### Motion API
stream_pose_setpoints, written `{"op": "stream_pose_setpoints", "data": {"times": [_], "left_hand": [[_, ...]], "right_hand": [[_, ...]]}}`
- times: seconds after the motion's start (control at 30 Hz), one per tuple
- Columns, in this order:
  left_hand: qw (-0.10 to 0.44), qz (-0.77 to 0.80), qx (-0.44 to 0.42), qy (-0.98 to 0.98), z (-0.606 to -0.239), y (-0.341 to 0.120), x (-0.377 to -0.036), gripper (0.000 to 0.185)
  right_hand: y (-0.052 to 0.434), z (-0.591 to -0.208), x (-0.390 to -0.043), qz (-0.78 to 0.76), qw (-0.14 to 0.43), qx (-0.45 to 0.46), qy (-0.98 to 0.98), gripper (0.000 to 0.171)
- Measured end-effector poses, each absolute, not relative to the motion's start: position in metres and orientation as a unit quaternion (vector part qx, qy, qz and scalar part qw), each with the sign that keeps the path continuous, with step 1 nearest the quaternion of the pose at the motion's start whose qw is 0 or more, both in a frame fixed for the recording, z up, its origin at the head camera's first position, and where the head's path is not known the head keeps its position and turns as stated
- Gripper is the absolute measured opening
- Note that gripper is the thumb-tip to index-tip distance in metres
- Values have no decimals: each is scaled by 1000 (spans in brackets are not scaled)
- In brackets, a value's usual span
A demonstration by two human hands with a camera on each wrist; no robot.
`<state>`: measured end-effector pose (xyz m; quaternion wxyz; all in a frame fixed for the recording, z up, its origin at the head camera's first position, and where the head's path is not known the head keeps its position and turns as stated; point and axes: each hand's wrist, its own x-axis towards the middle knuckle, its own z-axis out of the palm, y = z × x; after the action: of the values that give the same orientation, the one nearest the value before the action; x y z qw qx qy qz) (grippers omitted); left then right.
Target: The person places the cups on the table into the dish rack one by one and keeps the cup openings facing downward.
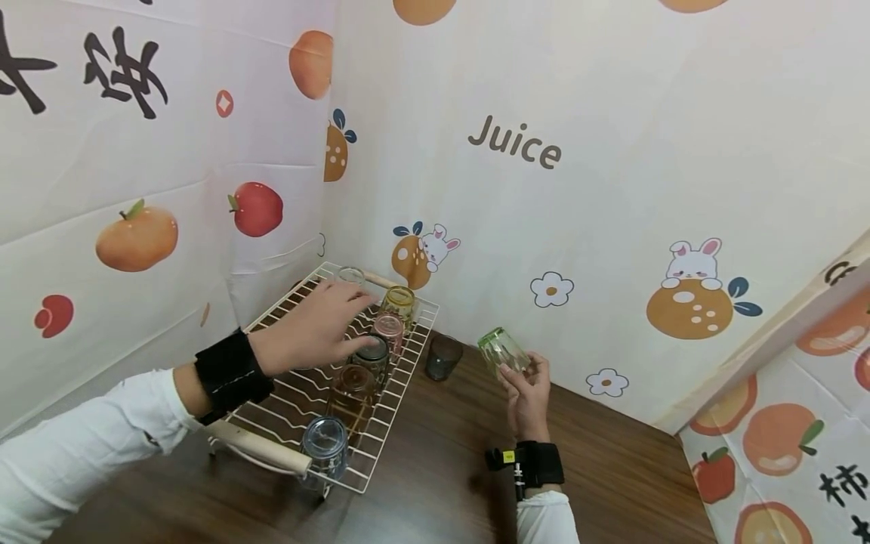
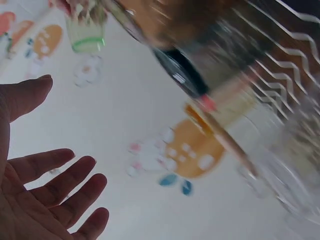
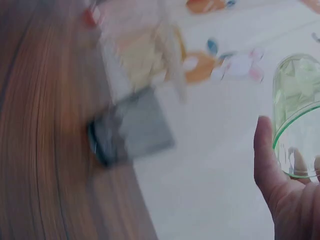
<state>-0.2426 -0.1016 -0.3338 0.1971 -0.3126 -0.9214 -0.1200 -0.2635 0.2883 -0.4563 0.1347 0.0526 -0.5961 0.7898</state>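
White sleeves at the near edge, black wrist straps on both arms. Dark wood-grain desk [image 1: 435,483], smooth, matte. Backdrop walls are printed cloth: oranges, apples, rabbits, flowers, word "Juice".

White wire rack [image 1: 397,423] sits left on the desk, rectangular, thin rods, pale wooden handle [image 1: 261,447] at its near end. It holds small tumblers: blue glass [image 1: 325,446] at the near end, brown glass [image 1: 352,393] behind it, dark glass [image 1: 374,355], pink glass [image 1: 390,328], amber glass [image 1: 399,301], clear glass [image 1: 350,275] at the far end. All round, transparent and glossy.

Left hand [image 1: 314,326] is over the middle of the rack, palm down, fingers spread and straight, tips at the dark glass and just beside the pink one; holds nothing. In the left wrist view the palm is wide open with the fingers [image 2: 60,187] apart; the rest is motion-blurred.

Grey glass [image 1: 443,357] stands alone on the desk just right of the rack, smoky, short, cylindrical; blurred in the right wrist view [image 3: 131,131].

Right hand [image 1: 526,397] is raised above the desk, right of centre, thumb and fingers curled round the base of the green glass [image 1: 503,349]. The green glass is tilted, mouth toward the far left, pale green, see-through, darker green rim; clear of the desk, near the grey glass but apart from it. The right wrist view shows it [image 3: 299,120] against the thumb, thin-walled with a green rim line.
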Motion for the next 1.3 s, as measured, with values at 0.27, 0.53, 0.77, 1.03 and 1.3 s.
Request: {"op": "stream_pose_setpoints", "data": {"times": [0.27,0.53,0.77,1.03,1.3], "left_hand": [[191,-147,-374,-896,-330,-71,-210,66],[183,-159,-418,-876,-330,-57,-184,67],[192,-174,-448,-855,-329,-45,-169,65],[202,-182,-467,-841,-326,-36,-161,65],[208,-198,-466,-837,-321,-31,-164,67]], "right_hand": [[265,-443,-242,860,89,163,-476,39],[249,-431,-227,888,22,280,-364,42],[238,-420,-220,907,-35,352,-230,60],[238,-412,-215,917,-40,350,-185,63],[242,-408,-215,911,-33,366,-185,62]]}}
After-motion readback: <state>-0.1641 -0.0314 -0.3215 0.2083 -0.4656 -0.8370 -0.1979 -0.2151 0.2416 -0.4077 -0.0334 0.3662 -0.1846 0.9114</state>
